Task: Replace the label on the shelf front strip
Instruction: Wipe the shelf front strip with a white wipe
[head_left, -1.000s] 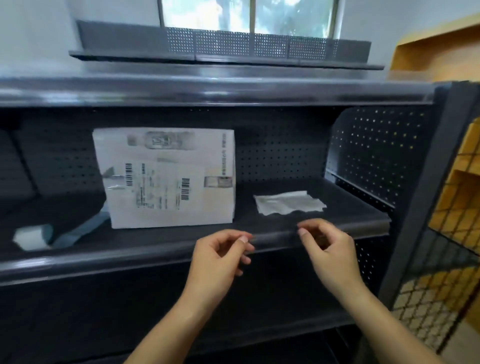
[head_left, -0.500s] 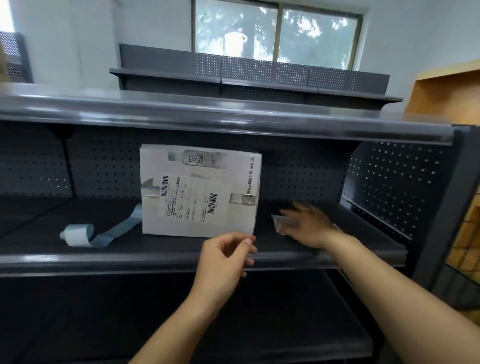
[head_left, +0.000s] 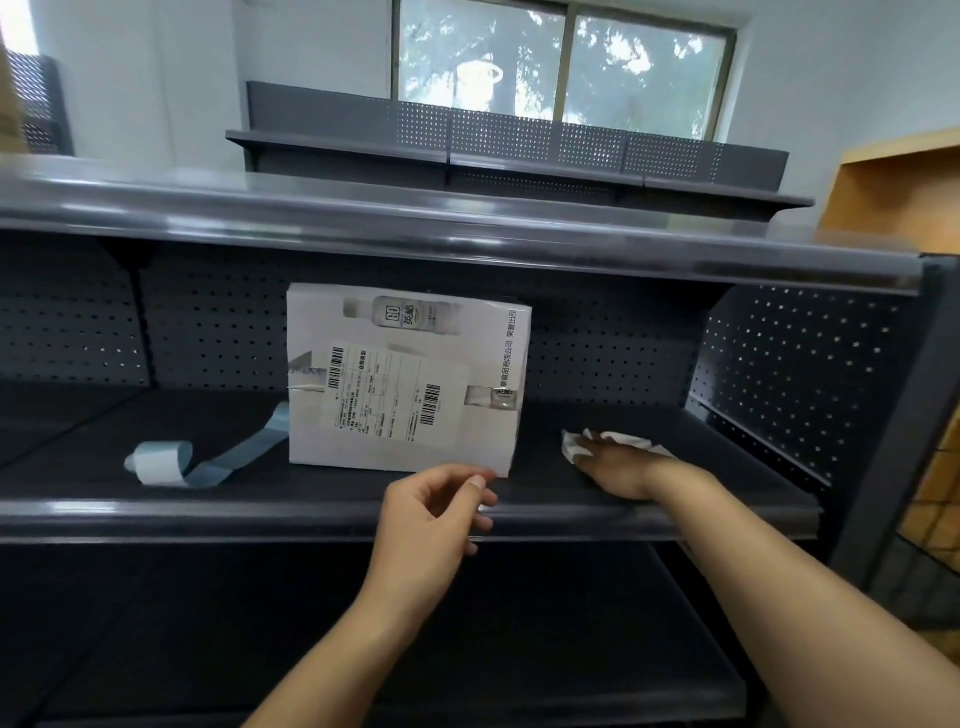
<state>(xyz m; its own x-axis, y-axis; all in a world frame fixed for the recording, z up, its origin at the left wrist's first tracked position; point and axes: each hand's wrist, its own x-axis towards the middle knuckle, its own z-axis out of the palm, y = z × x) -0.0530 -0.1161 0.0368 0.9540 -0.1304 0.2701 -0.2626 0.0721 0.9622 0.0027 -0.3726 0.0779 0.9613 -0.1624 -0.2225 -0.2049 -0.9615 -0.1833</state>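
1. Lying on the shelf (head_left: 363, 493) right of the box (head_left: 405, 379): white label paper (head_left: 618, 441), touching the right hand.
2. Resting flat on that paper: right hand (head_left: 618, 467), fingers spread, not clearly gripping.
3. Hovering before the front strip (head_left: 208, 519): left hand (head_left: 431, 514), fingers curled; pinching anything, cannot tell.
4. Sitting far left: label roll (head_left: 161, 462), tail trailing toward the box.

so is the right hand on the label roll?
No. The right hand rests on the white crumpled paper to the right of the box; the label roll lies left of the box, untouched.
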